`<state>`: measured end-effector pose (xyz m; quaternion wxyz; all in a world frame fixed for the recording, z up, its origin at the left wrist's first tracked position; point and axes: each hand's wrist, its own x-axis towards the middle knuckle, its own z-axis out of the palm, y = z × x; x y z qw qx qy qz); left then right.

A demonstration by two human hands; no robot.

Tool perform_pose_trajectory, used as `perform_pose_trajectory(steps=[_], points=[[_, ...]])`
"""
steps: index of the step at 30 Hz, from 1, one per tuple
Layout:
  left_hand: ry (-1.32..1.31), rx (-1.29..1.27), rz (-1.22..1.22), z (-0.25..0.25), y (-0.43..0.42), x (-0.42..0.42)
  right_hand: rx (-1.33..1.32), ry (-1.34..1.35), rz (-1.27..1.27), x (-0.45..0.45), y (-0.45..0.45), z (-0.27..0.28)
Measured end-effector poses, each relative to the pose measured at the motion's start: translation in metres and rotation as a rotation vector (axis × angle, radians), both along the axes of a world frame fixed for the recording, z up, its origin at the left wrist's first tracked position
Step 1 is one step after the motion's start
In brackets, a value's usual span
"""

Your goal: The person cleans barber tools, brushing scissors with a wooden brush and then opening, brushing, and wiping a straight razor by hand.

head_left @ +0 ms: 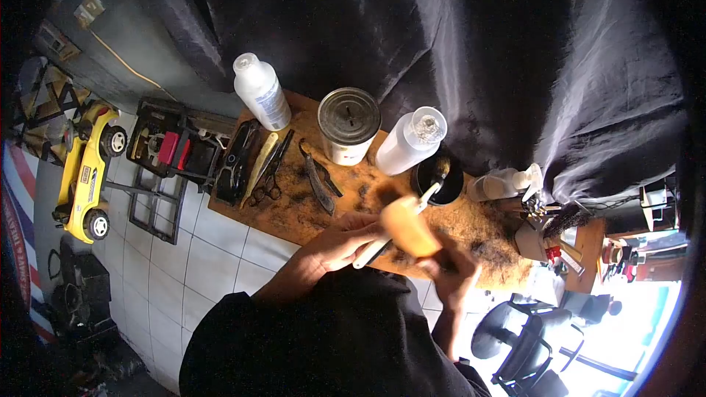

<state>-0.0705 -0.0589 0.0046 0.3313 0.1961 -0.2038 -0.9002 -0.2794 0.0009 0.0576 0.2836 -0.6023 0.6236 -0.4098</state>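
Near the front edge of the wooden table, my left hand [344, 241] is closed with thumb and fingers around a tool with a slim white handle [370, 253]. A tan-orange, blurred piece [409, 228] lies across the tool's middle; its kind is unclear. A thin pale end [430, 194] sticks out beyond it, and whether it belongs to the same tool I cannot tell. My right hand [454, 273], smeared by motion, grips the orange piece from its lower right side. A folding razor [318, 180] lies on the table just beyond my left hand.
Dark hair clippings cover the wooden table [298, 229]. On it are a clipper [239, 162], a comb [263, 158], scissors [271, 180], a tin can [349, 125], white bottles [261, 92], a black bowl [450, 190] and a spray bottle [507, 184]. A yellow toy car [87, 173] is left.
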Motion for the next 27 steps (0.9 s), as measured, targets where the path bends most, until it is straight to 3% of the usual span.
perform_pose_trajectory(steps=[2, 4, 5, 7, 8, 9, 10, 11, 12, 13, 14, 16, 17, 19, 21, 23, 25, 27], points=[[-0.218, -0.132, -0.130, 0.005, -0.005, 0.000, 0.014, -0.072, -0.229, -0.008, -0.002, 0.001], [-0.175, -0.136, -0.117, 0.018, -0.005, -0.005, -0.092, -0.258, -0.354, -0.011, -0.006, 0.001], [-0.137, -0.138, -0.100, 0.024, -0.004, -0.007, -0.084, -0.208, -0.361, -0.013, -0.005, 0.003], [-0.153, -0.113, -0.092, 0.024, -0.004, -0.007, -0.008, -0.237, -0.226, -0.010, -0.001, 0.012], [-0.158, -0.093, -0.130, 0.023, -0.006, -0.004, 0.004, -0.381, -0.149, -0.001, 0.000, 0.014], [-0.164, -0.072, -0.169, 0.021, -0.008, -0.002, 0.190, -0.206, 0.047, -0.013, 0.006, 0.013], [-0.132, 0.010, 0.064, 0.013, 0.008, -0.011, 0.121, -0.331, 0.166, 0.001, 0.005, 0.015], [-0.413, -0.469, -0.101, 0.004, -0.007, -0.020, 0.091, -0.123, 0.408, 0.006, -0.004, 0.029], [-0.316, -0.226, -0.126, -0.002, -0.005, -0.013, 0.022, -0.084, 0.523, 0.013, -0.009, 0.026], [-0.219, 0.015, -0.147, 0.041, -0.014, -0.006, -0.049, -0.045, 0.639, 0.017, -0.011, 0.023], [-0.222, 0.018, -0.145, 0.038, -0.013, -0.004, -0.048, -0.049, 0.640, 0.018, -0.011, 0.023], [-0.117, 0.028, -0.164, 0.025, -0.012, -0.001, 0.048, 0.158, 0.581, 0.019, -0.012, 0.024], [-0.214, -0.117, -0.189, 0.014, -0.017, 0.002, 0.037, 0.041, 0.440, 0.019, -0.011, 0.018], [-0.088, -0.040, 0.073, -0.027, 0.002, -0.003, 0.091, -0.076, 0.250, 0.013, -0.009, 0.019], [-0.234, -0.074, 0.007, 0.016, -0.004, 0.007, 0.074, 0.033, 0.080, -0.001, -0.003, 0.004], [-0.164, -0.016, -0.112, 0.033, -0.013, 0.006, 0.112, -0.040, -0.161, -0.004, -0.002, -0.002], [-0.121, -0.110, -0.122, 0.017, -0.010, 0.003, 0.064, -0.106, -0.226, -0.001, -0.003, -0.001], [0.041, 0.067, -0.128, 0.010, -0.007, 0.002, -0.005, -0.140, -0.209, -0.001, -0.004, 0.003]])
